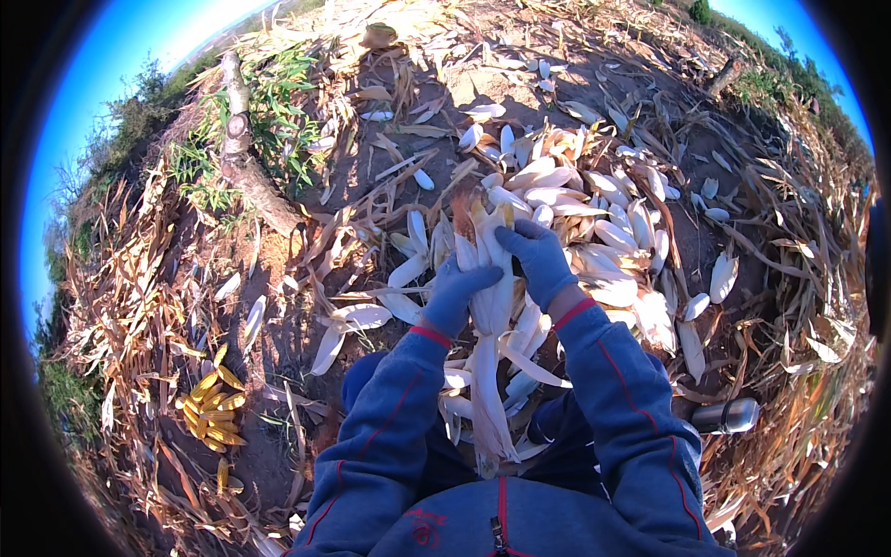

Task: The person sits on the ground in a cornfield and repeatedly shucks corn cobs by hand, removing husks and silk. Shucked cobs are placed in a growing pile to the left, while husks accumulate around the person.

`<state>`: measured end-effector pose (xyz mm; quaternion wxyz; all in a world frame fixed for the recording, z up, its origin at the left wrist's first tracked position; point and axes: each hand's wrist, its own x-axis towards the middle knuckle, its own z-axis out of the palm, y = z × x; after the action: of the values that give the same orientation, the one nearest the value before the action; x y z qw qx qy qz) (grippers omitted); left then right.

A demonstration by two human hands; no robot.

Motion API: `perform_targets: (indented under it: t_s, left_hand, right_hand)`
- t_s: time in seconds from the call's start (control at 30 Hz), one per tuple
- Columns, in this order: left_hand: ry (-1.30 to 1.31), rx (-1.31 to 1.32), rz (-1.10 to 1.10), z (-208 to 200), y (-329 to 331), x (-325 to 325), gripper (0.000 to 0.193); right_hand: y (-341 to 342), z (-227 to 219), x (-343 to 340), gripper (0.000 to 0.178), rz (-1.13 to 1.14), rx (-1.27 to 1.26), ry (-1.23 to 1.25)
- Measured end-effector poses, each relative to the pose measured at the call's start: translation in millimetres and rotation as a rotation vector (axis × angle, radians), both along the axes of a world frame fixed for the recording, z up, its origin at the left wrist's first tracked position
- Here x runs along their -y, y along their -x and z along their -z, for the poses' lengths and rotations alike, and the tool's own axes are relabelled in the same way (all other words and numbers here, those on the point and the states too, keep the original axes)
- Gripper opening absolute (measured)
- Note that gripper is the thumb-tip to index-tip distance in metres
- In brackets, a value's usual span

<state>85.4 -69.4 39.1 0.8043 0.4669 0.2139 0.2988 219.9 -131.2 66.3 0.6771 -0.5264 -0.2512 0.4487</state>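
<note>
An ear of corn [492,302] in pale dry husk hangs in front of me, its brown silk end pointing away and its long husk leaves trailing toward my lap. My left hand [455,292], in a blue-grey glove, wraps around its left side with the thumb across the husk. On the upper right side, my gloved right hand [538,260] pinches the husk near the tip. No kernels show on this ear. Beyond and right of my hands lies a heap of husks [603,213], pale and dry; whether ears are inside them I cannot tell.
A small pile of bare yellow corn ears [212,408] lies at the left. A metal flask [727,416] rests near my right elbow. At the upper left a cut tree stump [246,158] rises beside green leaves. Dry stalks [807,251] cover the ground on the right.
</note>
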Motion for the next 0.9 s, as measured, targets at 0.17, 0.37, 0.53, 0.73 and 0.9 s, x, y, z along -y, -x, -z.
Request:
perform_targets:
  t_s: [0.17,0.37,0.53,0.73,0.9]
  left_hand:
    - [-0.183,-0.185,-0.169,0,-6,-3,0.043]
    - [-0.269,-0.260,-0.143,4,-3,-3,0.039]
    - [-0.472,-0.645,0.014,-15,1,-2,0.037]
    - [-0.100,0.009,-0.234,-12,-7,5,0.028]
    - [-0.064,-0.070,-0.394,19,-4,-17,0.020]
  right_hand:
    - [5,-1,2,0.017,0.050,0.166,0.012]
    - [10,-10,2,0.026,0.030,0.408,-0.066]
    - [-3,0,2,0.029,0.027,0.579,-0.006]
    - [4,14,0,0.024,0.124,0.802,0.016]
    - [-7,28,-5,0.027,0.144,0.640,0.113]
